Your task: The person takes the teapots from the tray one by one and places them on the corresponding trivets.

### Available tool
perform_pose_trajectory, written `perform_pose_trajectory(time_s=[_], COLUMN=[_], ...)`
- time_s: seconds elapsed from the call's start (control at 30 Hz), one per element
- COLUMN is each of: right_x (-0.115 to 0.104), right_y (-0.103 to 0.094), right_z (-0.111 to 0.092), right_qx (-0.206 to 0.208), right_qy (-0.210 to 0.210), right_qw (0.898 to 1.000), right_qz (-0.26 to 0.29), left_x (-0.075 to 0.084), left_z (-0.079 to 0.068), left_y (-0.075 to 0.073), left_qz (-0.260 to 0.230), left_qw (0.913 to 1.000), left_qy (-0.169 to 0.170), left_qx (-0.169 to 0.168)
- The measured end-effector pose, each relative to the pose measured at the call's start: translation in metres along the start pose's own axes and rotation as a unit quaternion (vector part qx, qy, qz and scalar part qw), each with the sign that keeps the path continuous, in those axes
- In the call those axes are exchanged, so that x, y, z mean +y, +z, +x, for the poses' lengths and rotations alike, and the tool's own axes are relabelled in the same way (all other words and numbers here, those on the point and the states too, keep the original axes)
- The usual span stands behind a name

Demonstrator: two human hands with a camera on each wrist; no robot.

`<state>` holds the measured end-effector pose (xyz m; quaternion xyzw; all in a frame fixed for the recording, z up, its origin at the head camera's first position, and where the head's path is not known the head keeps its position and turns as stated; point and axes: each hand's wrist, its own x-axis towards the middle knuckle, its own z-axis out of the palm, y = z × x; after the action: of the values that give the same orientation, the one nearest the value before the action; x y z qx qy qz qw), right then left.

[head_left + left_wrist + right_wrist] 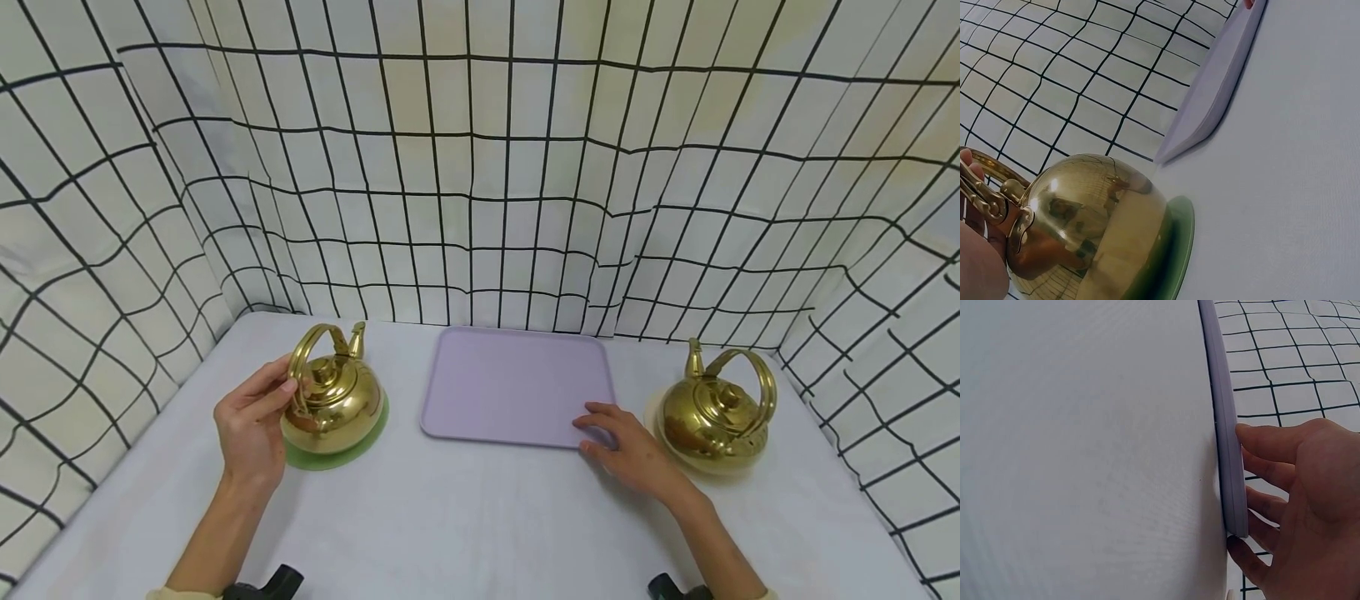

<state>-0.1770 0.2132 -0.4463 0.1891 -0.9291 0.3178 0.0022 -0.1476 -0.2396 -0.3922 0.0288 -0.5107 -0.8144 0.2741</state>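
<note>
On the left, a shiny brass kettle (341, 408) with a loop handle and short spout sits over a round green mat (330, 460). My left hand (253, 429) holds the near side of its handle between thumb and fingers; the left wrist view shows the fingers behind the handle (988, 200). A flat lilac tray (517, 383) lies in the middle of the table. At the tray's front right corner is my right hand (630, 450), its fingers spread and loosely bent. In the right wrist view, the thumb tip meets the tray's rim (1230, 437).
A second brass kettle (708, 425) stands right of the tray, partly over a pale round mat (652, 408), close to my right hand. White cloth covers the table (465, 525). Walls of black grid over white sheeting (487, 167) enclose the back and both sides.
</note>
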Motion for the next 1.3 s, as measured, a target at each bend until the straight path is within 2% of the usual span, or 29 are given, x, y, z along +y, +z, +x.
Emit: perform_pose_trajectory(time_s=[0.4,0.77,0.93,1.03,1.2,1.3], right_x=[0.002,0.002,0.002,0.001,0.000,-0.002], right_y=[0.000,-0.002,-0.003,-0.003,-0.003,-0.003], right_z=[0.001,0.002,0.002,0.002,0.001,0.002], right_qx=[0.013,0.010,0.008,0.006,-0.005,-0.014], right_qy=[-0.009,-0.006,-0.001,0.001,0.005,0.008], right_qw=[1.000,1.000,1.000,1.000,1.000,1.000], right_qz=[-0.004,-0.006,-0.007,-0.004,0.005,0.006], left_x=[0.001,0.000,-0.002,-0.003,-0.006,-0.006], left_z=[0.000,0.000,0.000,0.000,-0.001,-0.002], left_y=[-0.001,-0.004,-0.005,-0.006,-0.010,-0.012], left_qz=[-0.005,-0.009,0.013,0.027,0.021,0.038], left_qw=[1.0000,0.9999,0.9995,0.9989,0.9957,0.9929], left_qy=[0.004,0.014,0.028,0.036,0.070,0.084], left_qx=[-0.008,0.000,-0.001,-0.010,-0.058,-0.075])
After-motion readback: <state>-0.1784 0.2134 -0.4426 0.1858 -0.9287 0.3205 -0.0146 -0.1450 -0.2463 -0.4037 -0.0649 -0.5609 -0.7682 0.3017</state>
